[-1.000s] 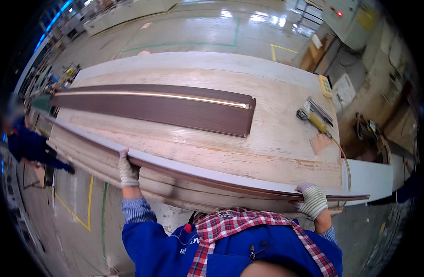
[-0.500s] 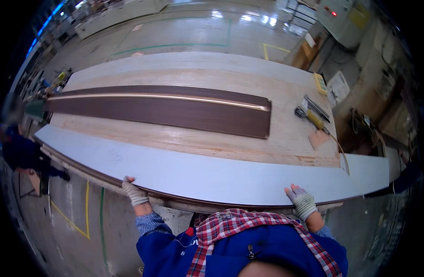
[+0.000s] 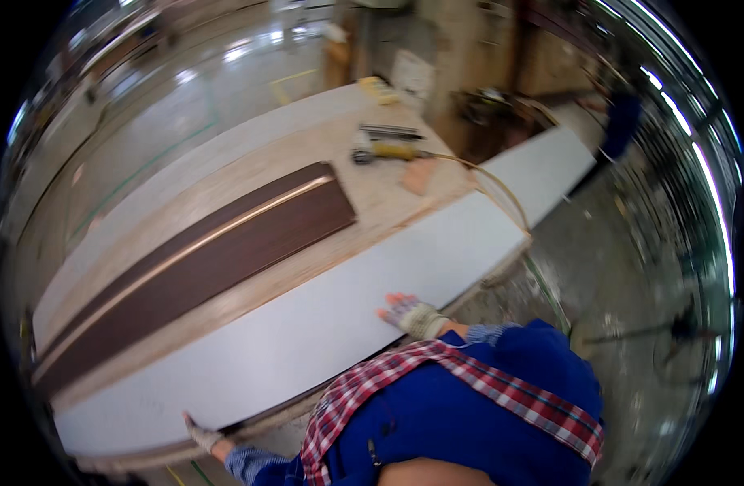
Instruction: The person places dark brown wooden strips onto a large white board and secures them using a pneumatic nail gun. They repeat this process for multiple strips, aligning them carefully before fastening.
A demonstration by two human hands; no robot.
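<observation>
- The right hand (image 3: 412, 314), in a partly fingerless knit glove, is laid palm-down near the panel's front edge; its fingers are loosely spread, and nothing is gripped by them.
- The left hand (image 3: 200, 434), likewise gloved, is placed at the same edge, well apart; one bare digit is extended over the panel, but whether the edge is pinched by its other fingers cannot be told.
- The long white panel (image 3: 291, 348) is laid along the front of the bench (image 3: 380, 193), beneath the right fingers and reached by the left.
- Beyond both hands' fingers, a dark brown panel (image 3: 255, 253) is laid, its face crossed lengthwise by a shiny copper-toned strip (image 3: 291, 197).
- Ahead of the right fingers, a flat tan piece (image 3: 418, 176) is seen, with a yellow-bodied tool (image 3: 390, 151) behind it, joined to a hose (image 3: 479, 168).
- Farther from those fingers, dark slim bars (image 3: 392, 131) are set beside the tool, and a yellow device (image 3: 378, 91) is placed at the far corner.
</observation>
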